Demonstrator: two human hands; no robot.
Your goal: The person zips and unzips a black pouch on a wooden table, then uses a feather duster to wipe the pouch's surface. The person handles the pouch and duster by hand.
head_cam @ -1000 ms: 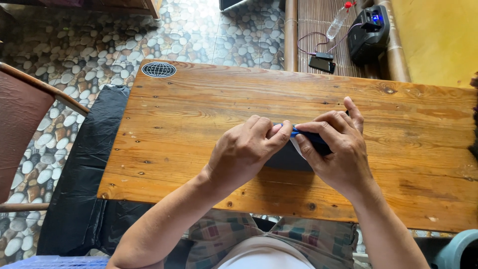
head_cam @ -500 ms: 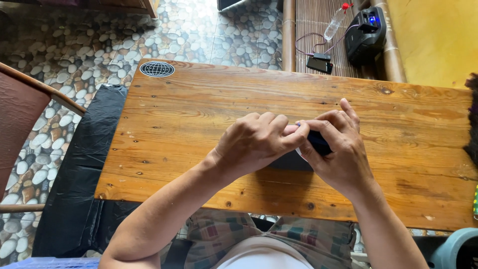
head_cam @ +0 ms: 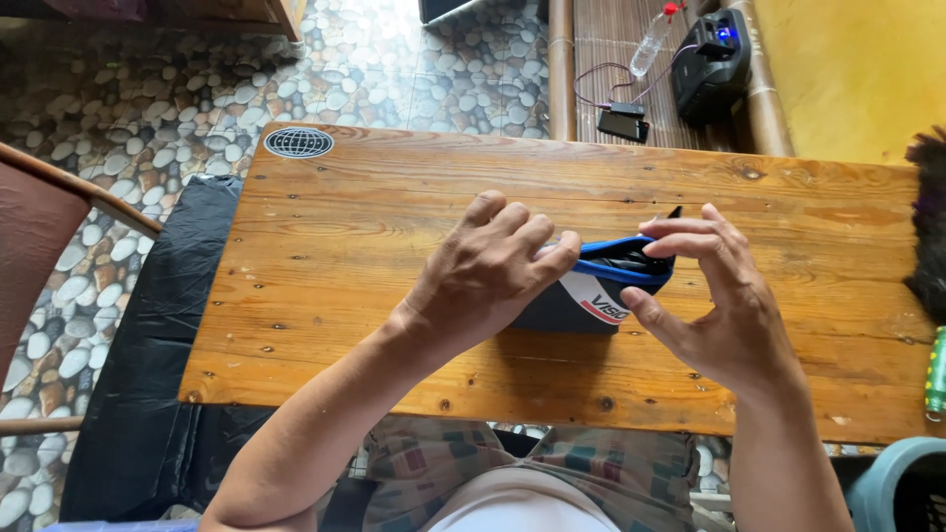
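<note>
You are holding the dark, blue-edged zip pouch (head_cam: 591,286) lengthwise left to right, opening facing up; your left hand (head_cam: 488,271) and right hand (head_cam: 724,305) are both clamping its rim.

Bare forearms, no sleeves or rings; plaid shorts (head_cam: 552,463) (muted checks), pale shirt (head_cam: 522,507).

1 head camera looks steeply down, close over the wooden table (head_cam: 394,197)
</note>
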